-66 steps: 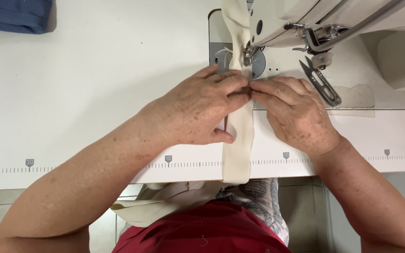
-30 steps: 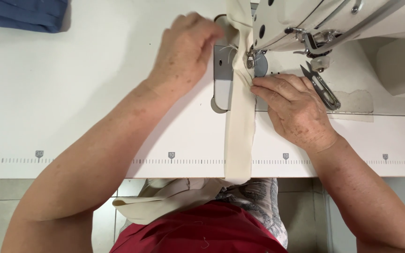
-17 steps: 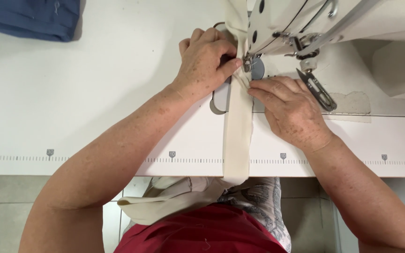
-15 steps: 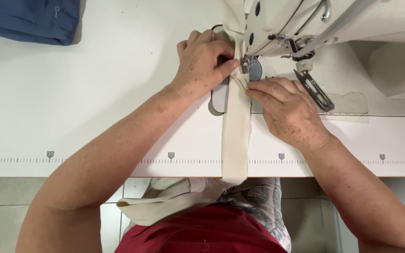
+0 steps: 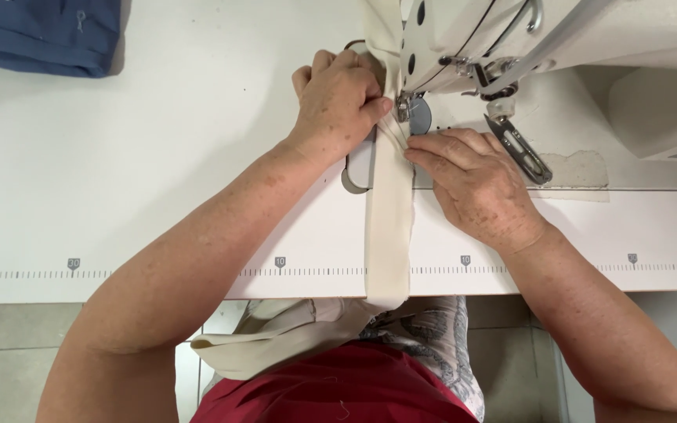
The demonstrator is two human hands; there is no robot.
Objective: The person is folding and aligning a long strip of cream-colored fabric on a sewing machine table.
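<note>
1. The step in hand looks like guiding a long cream-coloured fabric strip (image 5: 389, 227) under the needle of the white industrial sewing machine (image 5: 542, 39), at the start of a seam.
2. The strip lies flat on the white tabletop (image 5: 158, 180), running from the machine's presser foot (image 5: 406, 110) toward the person, over the front edge with its printed ruler scale (image 5: 291, 270), and down into the lap, where more of it is bunched.
3. The left hand (image 5: 338, 102) sits just left of the presser foot, its fingers curled and the thumb pressed onto the strip's left edge, pinching it near the needle.
4. The right hand (image 5: 476, 184) lies flat on the tabletop at the right of the strip, fingers stretched together, tips touching the strip's right edge just below the foot.
5. A folded blue cloth (image 5: 41, 35) lies well apart at the far left corner.
6. My judgement: the next move calls for both edges kept aligned and fingertips clear of the needle.
</note>
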